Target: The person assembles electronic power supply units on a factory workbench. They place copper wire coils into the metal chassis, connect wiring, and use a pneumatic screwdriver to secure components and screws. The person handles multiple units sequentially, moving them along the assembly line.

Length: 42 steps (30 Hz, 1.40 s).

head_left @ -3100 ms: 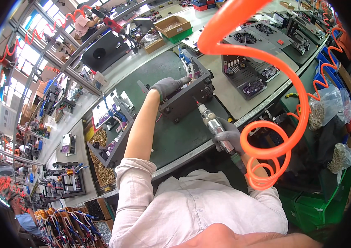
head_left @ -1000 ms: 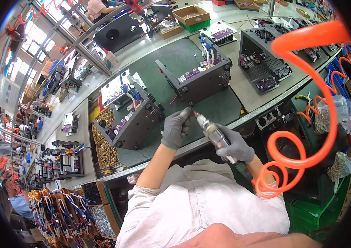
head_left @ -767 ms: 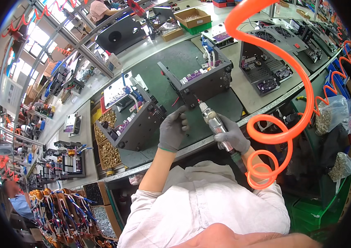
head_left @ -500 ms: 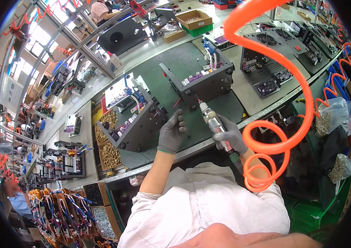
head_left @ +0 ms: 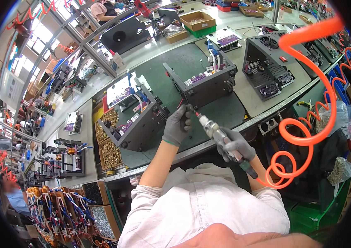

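My right hand [head_left: 238, 145], in a grey glove, is wrapped round a silver air screwdriver [head_left: 218, 134] with a dark green tail end. An orange coiled hose [head_left: 307, 140] runs up from that end. The driver's bit points up and left. Close to its tip is my left hand [head_left: 178, 126], also gloved in grey, fingertips pinched together; anything between them is too small to make out. Just beyond both hands stands a dark metal housing [head_left: 206, 89] with a purple circuit board and blue and white cables. A similar housing [head_left: 140, 126] sits tilted to the left of my left hand.
Boxes of brass-coloured fasteners [head_left: 111, 155] stand left of the near housing. An open dark chassis [head_left: 266, 70] lies on the mat to the right. Further back is a cardboard box [head_left: 197, 20] on a green bin. Another person [head_left: 103, 11] works at the far side.
My left hand has moved up and right to the driver's tip, its fingers now pinched beside it. The driver has shifted slightly left and down, and the hose has swung right.
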{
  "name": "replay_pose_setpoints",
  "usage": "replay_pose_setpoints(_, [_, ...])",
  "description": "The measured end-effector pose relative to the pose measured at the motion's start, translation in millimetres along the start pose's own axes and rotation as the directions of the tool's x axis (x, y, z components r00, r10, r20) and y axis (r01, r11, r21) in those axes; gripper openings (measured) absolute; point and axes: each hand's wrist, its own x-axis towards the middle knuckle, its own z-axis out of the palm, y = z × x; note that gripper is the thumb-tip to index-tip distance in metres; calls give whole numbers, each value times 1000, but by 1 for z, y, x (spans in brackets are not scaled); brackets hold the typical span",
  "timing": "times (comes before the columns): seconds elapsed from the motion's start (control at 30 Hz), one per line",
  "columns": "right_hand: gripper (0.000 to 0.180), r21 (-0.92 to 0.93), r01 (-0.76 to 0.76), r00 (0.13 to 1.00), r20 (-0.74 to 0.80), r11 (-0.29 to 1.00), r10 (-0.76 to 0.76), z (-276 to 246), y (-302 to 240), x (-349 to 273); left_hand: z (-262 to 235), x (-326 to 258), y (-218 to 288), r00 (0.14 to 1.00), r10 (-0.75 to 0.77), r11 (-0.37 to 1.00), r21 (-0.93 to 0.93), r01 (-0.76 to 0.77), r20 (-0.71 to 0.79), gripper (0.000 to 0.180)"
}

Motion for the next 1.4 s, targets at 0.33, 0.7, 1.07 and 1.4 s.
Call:
replay_pose_setpoints(0.33, [92, -90, -13, 999, -48, 996, 9, 4, -3, -23, 27, -10, -5, 997, 38, 914, 405, -7, -69, 31])
replay_pose_setpoints(0.7, [85, -172, 37, 918, -384, 984, -101, -79, 44, 4, 25, -44, -9, 959, 283, -232, 967, 101, -33, 40])
replay_pose_setpoints(1.07, [84, -114, 153, 940, -291, 982, -181, -66, 22, 17, -22, -47, -43, 957, 270, -449, 893, 31, 102, 19])
replay_pose_setpoints(1.4, [82, -169, 92, 903, -402, 981, -153, -74, 36, 24, -33, -34, -40, 954, 297, -364, 928, 82, 32, 23])
